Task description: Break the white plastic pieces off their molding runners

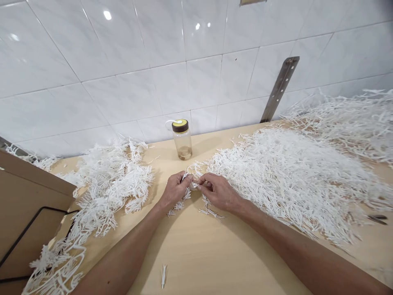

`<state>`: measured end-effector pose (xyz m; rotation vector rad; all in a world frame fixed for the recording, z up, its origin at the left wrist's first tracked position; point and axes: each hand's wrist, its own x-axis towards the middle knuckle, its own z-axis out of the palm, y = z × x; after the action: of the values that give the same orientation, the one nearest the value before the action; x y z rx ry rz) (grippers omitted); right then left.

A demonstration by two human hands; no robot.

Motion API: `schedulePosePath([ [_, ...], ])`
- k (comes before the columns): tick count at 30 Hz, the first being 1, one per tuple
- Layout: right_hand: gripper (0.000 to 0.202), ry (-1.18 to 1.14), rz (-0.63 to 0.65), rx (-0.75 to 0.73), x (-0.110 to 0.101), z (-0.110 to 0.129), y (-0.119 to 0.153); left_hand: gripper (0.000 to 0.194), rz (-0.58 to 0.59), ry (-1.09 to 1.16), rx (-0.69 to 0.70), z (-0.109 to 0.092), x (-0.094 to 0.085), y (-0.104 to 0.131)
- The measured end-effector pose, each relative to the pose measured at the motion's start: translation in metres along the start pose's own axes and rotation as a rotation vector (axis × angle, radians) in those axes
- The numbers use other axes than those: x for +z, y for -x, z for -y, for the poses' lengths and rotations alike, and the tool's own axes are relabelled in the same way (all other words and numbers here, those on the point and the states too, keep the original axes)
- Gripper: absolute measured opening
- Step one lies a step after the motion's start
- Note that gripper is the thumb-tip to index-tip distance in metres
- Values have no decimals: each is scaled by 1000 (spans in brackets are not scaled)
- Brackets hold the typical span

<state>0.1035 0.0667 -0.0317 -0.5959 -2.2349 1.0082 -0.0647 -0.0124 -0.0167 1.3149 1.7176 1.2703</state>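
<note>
White branched strands lie in a large heap [294, 176] on the right and a smaller heap [107, 180] on the left of a light wooden table [196, 250]. Near the middle, my left hand [177, 189] has its fingers closed on white strands, some hanging below the palm. My right hand [217, 191] pinches at the same spot, fingertips almost touching the left ones, with white strands between them. A few loose strands [211, 212] rest just under my right hand. One small white piece [163, 275] lies alone near the front edge.
A clear bottle [183, 141] with a black and yellow lid stands behind my hands. A metal bracket [280, 90] leans on the tiled wall. At the left is a cardboard box [27, 205] with a black wire frame; a dark pointed tool [377, 219] lies far right.
</note>
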Motion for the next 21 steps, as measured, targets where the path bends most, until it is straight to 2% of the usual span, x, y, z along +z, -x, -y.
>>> schedulePosePath([
  [6, 16, -50, 33, 45, -1, 0, 0, 40, -10, -26, 16, 1, 1, -1],
  [12, 19, -158, 97, 151, -4, -2, -1, 39, -5, -98, 56, 1, 2, -2],
  [17, 24, -121, 115, 88, -7, -1, -3, 38, -1, -89, 73, 2, 2, -2],
  [21, 21, -131, 112, 95, -5, -4, -3, 37, 7, -82, 67, 1, 2, -1],
])
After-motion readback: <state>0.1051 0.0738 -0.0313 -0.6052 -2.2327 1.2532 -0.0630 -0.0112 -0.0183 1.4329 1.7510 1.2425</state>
